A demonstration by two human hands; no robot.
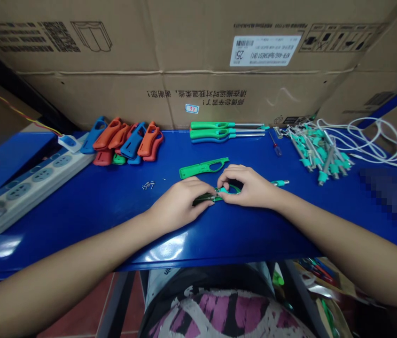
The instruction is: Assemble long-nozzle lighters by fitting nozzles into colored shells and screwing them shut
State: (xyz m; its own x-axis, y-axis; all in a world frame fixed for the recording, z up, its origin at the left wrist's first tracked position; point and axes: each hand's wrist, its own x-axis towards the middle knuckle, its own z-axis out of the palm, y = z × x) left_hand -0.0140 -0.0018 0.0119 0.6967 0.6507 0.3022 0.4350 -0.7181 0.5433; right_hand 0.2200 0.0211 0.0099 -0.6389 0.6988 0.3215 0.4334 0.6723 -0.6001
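My left hand [180, 201] is closed around the handle end of a green lighter shell [218, 199], held low over the blue table. On the same shell, near its trigger loop, my right hand [251, 188] pinches with thumb and fingertips at a small teal part [223, 190]. Fingers cover much of the shell's inside. A teal tip with a metal end [281, 183] shows beyond my right wrist; whether it joins the held shell is hidden. Just behind my hands lies a loose green shell half [203, 168]. Several small screws [149, 185] are scattered left of my hands.
Orange, blue and red lighter shells [128, 141] pile at the back left beside a power strip [41, 176]. Long-nosed lighters [212, 133], a screwdriver [276, 144], metal-tube lighter inserts [320, 150] and a white cable [377, 141] lie along the back. Cardboard [113, 94] stands behind.
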